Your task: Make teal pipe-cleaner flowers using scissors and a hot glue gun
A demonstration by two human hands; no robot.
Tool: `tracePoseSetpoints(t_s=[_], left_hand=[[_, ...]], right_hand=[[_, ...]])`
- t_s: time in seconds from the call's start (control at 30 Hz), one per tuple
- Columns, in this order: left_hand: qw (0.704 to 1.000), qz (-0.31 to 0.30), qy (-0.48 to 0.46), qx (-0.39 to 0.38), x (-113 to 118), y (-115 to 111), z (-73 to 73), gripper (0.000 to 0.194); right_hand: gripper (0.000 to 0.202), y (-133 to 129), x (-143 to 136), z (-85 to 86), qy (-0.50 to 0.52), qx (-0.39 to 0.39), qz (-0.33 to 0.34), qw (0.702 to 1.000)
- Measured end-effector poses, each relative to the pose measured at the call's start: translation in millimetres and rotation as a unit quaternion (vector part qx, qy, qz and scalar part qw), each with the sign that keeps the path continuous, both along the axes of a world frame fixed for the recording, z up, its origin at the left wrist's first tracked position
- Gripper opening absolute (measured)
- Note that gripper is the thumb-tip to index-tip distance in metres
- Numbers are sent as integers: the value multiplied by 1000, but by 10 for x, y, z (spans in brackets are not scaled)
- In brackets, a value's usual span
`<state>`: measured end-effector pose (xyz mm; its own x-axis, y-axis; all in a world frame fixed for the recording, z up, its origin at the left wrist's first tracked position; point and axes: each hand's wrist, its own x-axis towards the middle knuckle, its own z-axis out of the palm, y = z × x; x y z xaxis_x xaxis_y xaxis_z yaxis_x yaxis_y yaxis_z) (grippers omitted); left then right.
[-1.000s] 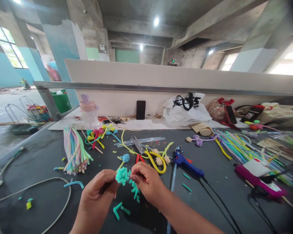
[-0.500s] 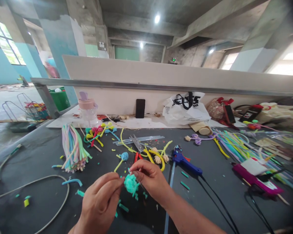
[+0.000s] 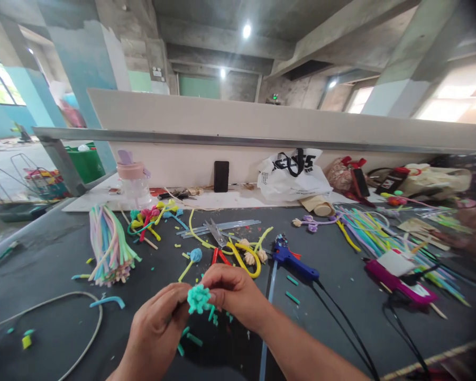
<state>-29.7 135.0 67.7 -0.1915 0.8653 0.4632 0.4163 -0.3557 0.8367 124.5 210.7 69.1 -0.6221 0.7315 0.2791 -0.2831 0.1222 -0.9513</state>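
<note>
Between my hands is a bumpy teal pipe-cleaner flower head [image 3: 199,299], its knobbly face turned toward me. My left hand [image 3: 158,323] is closed on its left side with thumb and fingers. From the right, my right hand [image 3: 236,296] pinches its edge; the fingertips are partly hidden behind it. Short teal pipe-cleaner pieces [image 3: 193,338] lie on the dark tabletop below. Just beyond my hands are yellow-handled scissors [image 3: 244,259], a red-handled tool [image 3: 219,257] and a small blue pipe-cleaner ball [image 3: 195,255] on a yellow-green stem.
A blue hot glue gun [image 3: 295,263] with a cord lies right of my hands. A bundle of pastel pipe cleaners [image 3: 111,246] stands at left, near a water bottle [image 3: 133,185]. A phone [image 3: 221,177] leans on the back panel. At far right is another person's blurred hand [image 3: 474,225].
The teal flower head has been turned so its knobbly face points more toward me. Both hands have drawn closer around it. The view has shifted right, and another person's hand has appeared at far right.
</note>
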Motion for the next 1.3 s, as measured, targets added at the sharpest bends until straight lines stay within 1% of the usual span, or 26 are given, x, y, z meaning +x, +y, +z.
tracePoseSetpoints(t_s=[0.1, 0.17, 0.3, 0.43, 0.57, 0.67, 0.73, 0.8, 0.97, 1.07, 1.17, 1.3], left_hand=[[997, 4, -47, -54, 23, 6, -33, 8], [992, -6, -82, -96, 22, 11, -75, 7], [974, -62, -130, -175, 2, 41, -121, 19], [942, -104, -219, -231, 19, 65, -62, 30], [915, -129, -283, -258, 35, 46, 17, 32], [890, -158, -320, -284, 20, 35, 29, 32], [881, -166, -335, -291, 10, 40, 21, 31], [879, -160, -340, -292, 7, 53, 13, 30], [888, -148, -309, -306, 24, 64, 26, 33], [878, -149, -327, -315, 19, 51, 45, 34], [869, -148, -357, -309, 1, 43, 53, 30], [855, -129, -392, -314, -18, 44, 46, 27]], right_hand=[[25, -5, -26, -16, 13, -10, -31, 999], [27, -6, -30, -31, 12, -16, -43, 999], [30, -15, -24, -36, 4, -25, -48, 998], [32, -31, -24, -7, 1, -47, -42, 998], [31, -34, -26, -5, 3, -67, -37, 997], [31, -39, -25, -4, -2, -75, -38, 996], [31, -45, -26, 1, -10, -80, -39, 996], [31, -52, -34, 5, -12, -93, -36, 995], [33, -61, -68, -13, -22, -125, -54, 990], [32, -54, -67, -33, -12, -134, -49, 990], [29, -43, -46, -50, 11, -136, -50, 989], [31, -38, -23, -53, 24, -125, -49, 991]])
